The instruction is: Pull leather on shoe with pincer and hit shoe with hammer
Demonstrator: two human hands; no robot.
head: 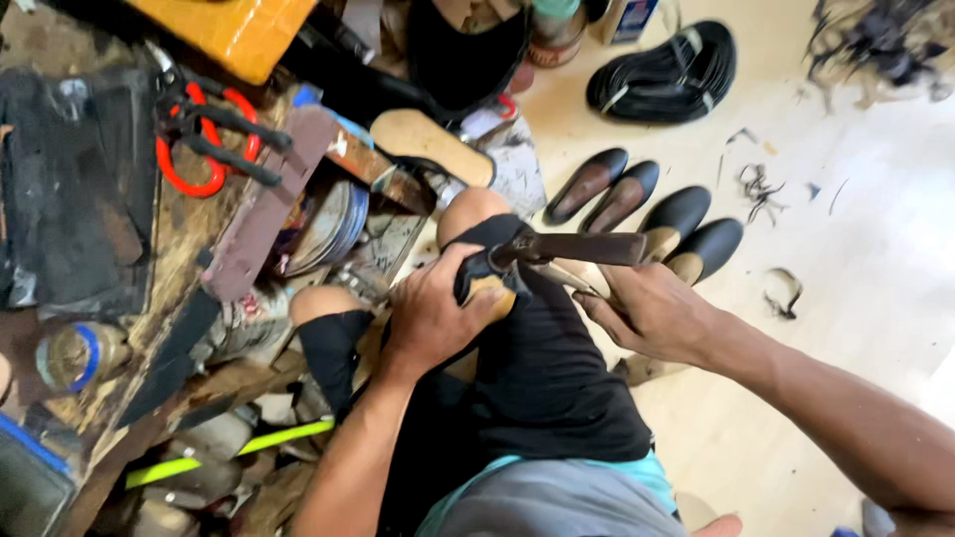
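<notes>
1. Two hands meet over your lap: your left hand [430, 316] is closed around a shoe piece [491, 288], black with a tan sole edge, pressing it against your thigh just below the knee.
2. Your right hand [652, 313] grips the handle of a dark hammer-like tool [572, 248]; its head rests at the shoe piece, just above your left thumb.
3. Four black shoe uppers [647, 209] stand in a row on the pale floor [856, 259], just beyond the tool.
4. A coil of black cord [665, 78] lies farther off on the floor.
5. Red-handled pliers [204, 139] lie on the cluttered wooden workbench [179, 239] to your left, well apart from both hands.
6. A tan insole [430, 144] rests near the bench edge.
</notes>
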